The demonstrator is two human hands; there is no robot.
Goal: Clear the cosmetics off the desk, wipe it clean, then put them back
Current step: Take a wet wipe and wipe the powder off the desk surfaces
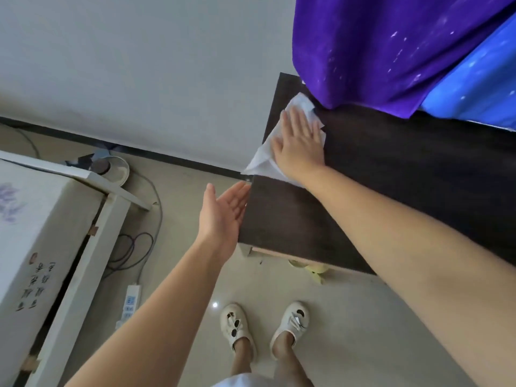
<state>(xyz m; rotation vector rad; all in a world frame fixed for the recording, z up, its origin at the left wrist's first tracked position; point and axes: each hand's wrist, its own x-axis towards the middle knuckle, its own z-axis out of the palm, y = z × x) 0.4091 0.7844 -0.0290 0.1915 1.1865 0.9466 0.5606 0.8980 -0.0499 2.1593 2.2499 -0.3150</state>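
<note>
The head view looks steeply down at a dark wooden desk [391, 174] whose top shows no cosmetics anywhere in the visible part. The right hand [300, 143] lies flat, palm down, on a white wipe [265, 155] near the desk's far left corner, fingers straight and slightly spread, pressing the wipe to the wood rather than gripping it. One corner of the wipe hangs past the desk's left edge, and another part pokes out beyond the fingertips toward the curtain.

The left hand [223, 213] is held off the desk, just beside its left edge below the overhanging wipe corner. Its palm is turned up and cupped, fingers together and gently curved, thumb out to the side, holding nothing. The fingertips are touching or nearly touching the desk edge; which one cannot be told.

A purple curtain [391, 51] with small light specks drapes onto the back of the desk, with a blue curtain [474, 88] beside it. On the tiled floor [349, 317] below, the person's feet wear cream slippers [236, 325]. To the left stands a white bed frame [92, 247], with a power strip [129, 303] and loose cables [131, 247] near it, and a small round fan [111, 167] lies by the wall.
</note>
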